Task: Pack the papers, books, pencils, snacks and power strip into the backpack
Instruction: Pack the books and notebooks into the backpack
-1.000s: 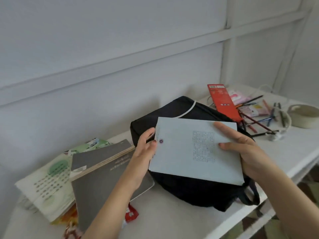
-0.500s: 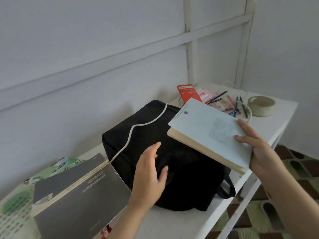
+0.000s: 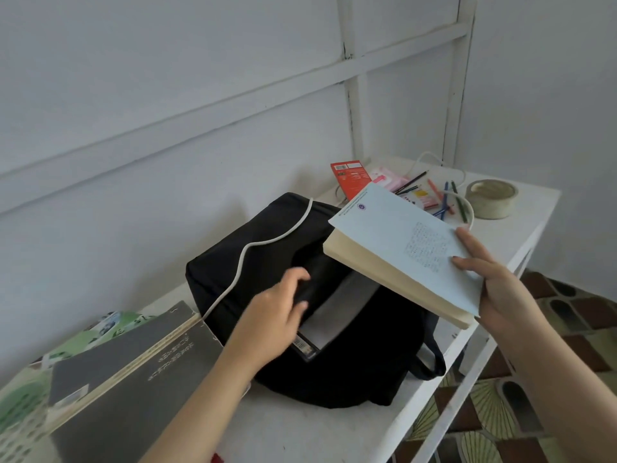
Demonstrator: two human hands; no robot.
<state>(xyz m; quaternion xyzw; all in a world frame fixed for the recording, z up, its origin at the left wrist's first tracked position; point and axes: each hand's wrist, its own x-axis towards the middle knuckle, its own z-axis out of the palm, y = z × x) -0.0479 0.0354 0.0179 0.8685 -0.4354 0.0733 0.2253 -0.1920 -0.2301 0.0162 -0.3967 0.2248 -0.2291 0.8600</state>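
A black backpack [image 3: 350, 369] lies on the white table [image 3: 317, 432], its opening pulled apart so a grey book shows inside. My left hand [image 3: 277, 312] grips the upper flap of that opening. My right hand [image 3: 494, 289] holds a thick pale-blue book [image 3: 400, 252] tilted above the backpack's right side. A white cord [image 3: 257, 248] runs over the backpack's top. Two grey books [image 3: 133, 369] are stacked at the left over green-printed papers [image 3: 20, 406]. Coloured pencils [image 3: 444, 198], a red box [image 3: 350, 178] and pink snack packs [image 3: 387, 177] lie at the far right.
A roll of tape [image 3: 490, 198] sits near the table's far right corner. A white wall with bars stands close behind. The table's front edge runs diagonally at the right, with patterned floor [image 3: 534, 396] below.
My left hand went from resting on the backpack to gripping its flap and pulling the opening apart. The blue book stays in my right hand, held a little higher.
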